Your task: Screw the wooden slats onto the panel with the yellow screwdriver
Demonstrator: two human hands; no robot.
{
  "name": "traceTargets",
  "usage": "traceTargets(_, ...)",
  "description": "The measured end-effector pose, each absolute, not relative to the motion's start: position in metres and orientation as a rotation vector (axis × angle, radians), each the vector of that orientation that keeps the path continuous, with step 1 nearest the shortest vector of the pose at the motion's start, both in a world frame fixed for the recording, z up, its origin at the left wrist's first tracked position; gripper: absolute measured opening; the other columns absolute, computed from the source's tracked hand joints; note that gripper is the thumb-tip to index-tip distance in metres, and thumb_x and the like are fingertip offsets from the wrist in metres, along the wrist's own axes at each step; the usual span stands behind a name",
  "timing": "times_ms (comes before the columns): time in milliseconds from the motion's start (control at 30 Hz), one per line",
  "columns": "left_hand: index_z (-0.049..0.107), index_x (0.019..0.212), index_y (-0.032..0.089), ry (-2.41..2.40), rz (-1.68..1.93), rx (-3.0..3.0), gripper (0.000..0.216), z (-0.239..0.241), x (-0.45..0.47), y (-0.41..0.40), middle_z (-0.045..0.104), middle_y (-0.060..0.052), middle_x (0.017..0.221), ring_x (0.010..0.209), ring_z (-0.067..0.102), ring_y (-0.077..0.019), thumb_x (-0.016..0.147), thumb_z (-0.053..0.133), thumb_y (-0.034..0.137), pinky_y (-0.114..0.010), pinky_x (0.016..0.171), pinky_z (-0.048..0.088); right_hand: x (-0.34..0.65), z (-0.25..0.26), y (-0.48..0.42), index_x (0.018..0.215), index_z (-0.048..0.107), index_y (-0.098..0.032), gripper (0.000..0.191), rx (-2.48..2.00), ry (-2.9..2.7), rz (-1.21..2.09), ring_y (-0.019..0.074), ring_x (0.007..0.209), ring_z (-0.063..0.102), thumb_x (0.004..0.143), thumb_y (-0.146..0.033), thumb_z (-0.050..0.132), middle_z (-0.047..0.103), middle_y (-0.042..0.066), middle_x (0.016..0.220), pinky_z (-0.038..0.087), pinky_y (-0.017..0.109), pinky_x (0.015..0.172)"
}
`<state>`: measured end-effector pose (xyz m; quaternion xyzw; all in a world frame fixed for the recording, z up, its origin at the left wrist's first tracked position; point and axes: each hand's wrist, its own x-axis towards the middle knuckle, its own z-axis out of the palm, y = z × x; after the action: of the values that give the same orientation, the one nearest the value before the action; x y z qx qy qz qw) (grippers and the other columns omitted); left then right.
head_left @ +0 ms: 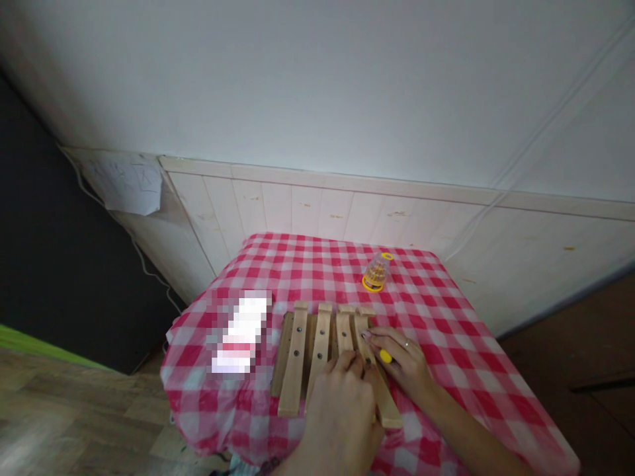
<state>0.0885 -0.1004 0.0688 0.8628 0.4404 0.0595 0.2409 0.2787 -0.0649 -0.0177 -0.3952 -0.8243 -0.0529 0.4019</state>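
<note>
Several tapered wooden slats [292,370] with dark screw heads lie side by side across a wooden base [280,360]. My left hand [342,403] is closed over the slats on the right side, its fingertips curled against the wood and partly hidden. Just right of it, my right hand [404,360] grips a small screwdriver with a yellow end [385,356]; most of the tool is hidden in the hand. The right fingertips touch the rightmost slat [389,410] near its upper screw.
Behind the slats, a clear cone-shaped case of bits [378,271] with a yellow base and cap stands on the red-and-white checked tablecloth [307,264]. A blurred-out white object [243,330] lies at left. A panelled wall [322,205] borders the table's far side.
</note>
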Motion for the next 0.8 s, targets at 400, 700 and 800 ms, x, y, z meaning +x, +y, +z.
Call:
traceTargets(400, 0.067, 0.126, 0.013, 1.201, 0.061, 2.311, 0.046, 0.0752, 0.0885, -0.0977, 0.068, -0.013, 0.129, 0.129, 0.053, -0.0302, 0.08, 0.06, 0.014, -0.046, 0.111, 0.044, 0.2822, -0.0199, -0.064, 0.104, 0.071, -0.023, 0.022, -0.967, -2.077, -0.025, 0.0228, 0.086, 0.077, 0.098, -0.017, 0.052, 0.077, 0.011, 0.098, 0.066, 0.032, 0.07)
traceTargets(700, 0.068, 0.123, 0.01, 1.205, 0.096, 2.324, 0.041, 0.0731, 0.0893, -0.0972, 0.069, -0.013, 0.126, 0.125, 0.056, -0.0302, 0.084, 0.058, 0.015, -0.045, 0.11, 0.045, 0.2817, -0.0128, -0.0626, 0.106, 0.072, -0.024, 0.025, -1.018, -2.111, 0.085, 0.0242, 0.087, 0.077, 0.095, -0.014, 0.051, 0.077, 0.011, 0.099, 0.066, 0.035, 0.072)
traceTargets(800, 0.07, 0.12, 0.011, 1.208, 0.123, 2.334, 0.038, 0.0729, 0.0898, -0.0974, 0.07, -0.013, 0.125, 0.124, 0.057, -0.0306, 0.084, 0.06, 0.016, -0.046, 0.11, 0.045, 0.2809, -0.0104, -0.0633, 0.107, 0.072, -0.024, 0.028, -1.023, -2.139, 0.072, 0.0249, 0.089, 0.076, 0.095, -0.012, 0.049, 0.076, 0.012, 0.1, 0.066, 0.036, 0.072)
